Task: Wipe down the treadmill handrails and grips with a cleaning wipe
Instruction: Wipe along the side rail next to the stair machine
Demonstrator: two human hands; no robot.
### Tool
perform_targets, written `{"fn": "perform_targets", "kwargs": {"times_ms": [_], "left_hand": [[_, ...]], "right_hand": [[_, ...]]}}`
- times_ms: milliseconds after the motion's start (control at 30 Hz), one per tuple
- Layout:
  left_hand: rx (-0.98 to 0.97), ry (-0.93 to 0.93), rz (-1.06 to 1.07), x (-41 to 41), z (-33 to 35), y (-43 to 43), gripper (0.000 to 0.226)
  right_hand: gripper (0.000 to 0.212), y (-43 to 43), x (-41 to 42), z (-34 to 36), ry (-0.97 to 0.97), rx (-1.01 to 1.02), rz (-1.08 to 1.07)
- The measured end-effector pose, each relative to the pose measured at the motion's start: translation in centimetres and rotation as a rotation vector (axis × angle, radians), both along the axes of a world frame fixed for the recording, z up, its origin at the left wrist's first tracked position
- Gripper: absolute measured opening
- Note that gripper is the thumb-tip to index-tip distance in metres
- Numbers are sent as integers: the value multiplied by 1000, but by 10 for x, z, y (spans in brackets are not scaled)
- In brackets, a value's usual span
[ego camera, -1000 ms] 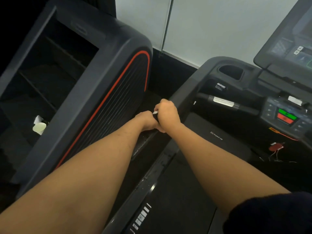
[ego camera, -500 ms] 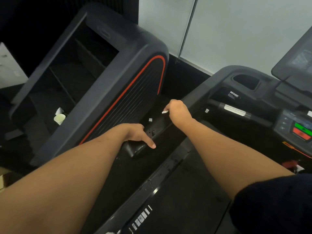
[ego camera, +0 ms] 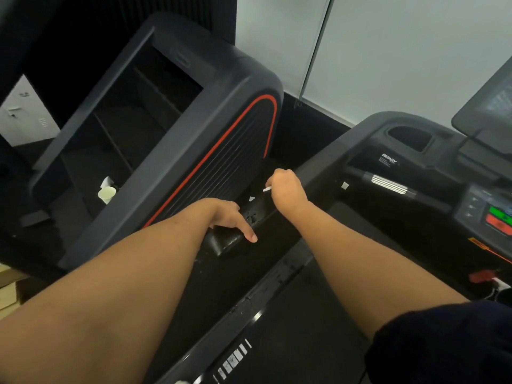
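The treadmill's dark left handrail (ego camera: 259, 207) runs from its blunt end (ego camera: 227, 243) up toward the console. My left hand (ego camera: 224, 214) rests on that end, index finger stretched down over the rail's side; its other fingers are hidden. Further up the rail my right hand (ego camera: 286, 189) is balled in a fist on the rail, with a white edge of the cleaning wipe (ego camera: 267, 189) sticking out at the thumb side. A cross grip with a silver sensor strip (ego camera: 389, 184) lies in front of the console.
A second dark machine with a red stripe (ego camera: 221, 139) stands close on the left; a paper cup (ego camera: 106, 194) sits inside it. The console buttons (ego camera: 496, 218), screen (ego camera: 490, 106) and red safety clip (ego camera: 482, 275) are at right. The belt (ego camera: 304, 328) is below.
The hands, together on the rail a second ago, have parted. My left hand slid back to the rail's end; my right hand stays further up with the wipe. The view shifted left.
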State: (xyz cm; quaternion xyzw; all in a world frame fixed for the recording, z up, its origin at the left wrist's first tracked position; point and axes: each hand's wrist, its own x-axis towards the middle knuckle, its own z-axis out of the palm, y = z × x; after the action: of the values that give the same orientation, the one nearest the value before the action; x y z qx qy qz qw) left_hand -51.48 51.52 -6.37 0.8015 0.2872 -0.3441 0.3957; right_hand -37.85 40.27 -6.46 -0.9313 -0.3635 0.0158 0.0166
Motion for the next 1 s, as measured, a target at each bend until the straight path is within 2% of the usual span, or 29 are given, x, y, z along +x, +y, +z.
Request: {"fn": "perform_targets", "kwargs": {"times_ms": [67,133,167,300,367,500,567,633,767,800,833,900,1000], "left_hand": [[3,9,10,4,-4,1,133],[16,20,10,4,-3,-1,132],[23,25,8,4,-2,-3,128],[33,82,-8,9,11,-7,113],[-12,88,2,15,21,-9,115],[-76,-189,133,31,12,-14,128],[-23,-256,134,30,13,-21,116],[48,-312,152,32,6,-28,87],[71,-368,101,29,1,-27,58],[70,-374,92,27,3,-27,53],[72,-378,87,27,5,-25,50],[70,-381,83,31,8,-20,53],[59,-373,52,32,12,-17,51]], "right_hand": [[28,4,4,4,71,-30,-8],[30,5,15,13,241,-31,-120],[31,4,19,17,264,15,-171],[33,-11,3,5,110,121,-195],[35,-13,-7,-3,172,160,-173],[36,-9,20,20,475,151,-348],[33,-10,21,18,446,235,-423],[26,-12,10,5,373,301,-448],[24,-8,-12,-6,455,279,-467],[17,-9,-12,-4,458,317,-464],[13,-11,-12,-3,383,351,-411],[27,-11,-13,1,247,442,-353],[33,-3,-23,0,201,464,-399]]}}
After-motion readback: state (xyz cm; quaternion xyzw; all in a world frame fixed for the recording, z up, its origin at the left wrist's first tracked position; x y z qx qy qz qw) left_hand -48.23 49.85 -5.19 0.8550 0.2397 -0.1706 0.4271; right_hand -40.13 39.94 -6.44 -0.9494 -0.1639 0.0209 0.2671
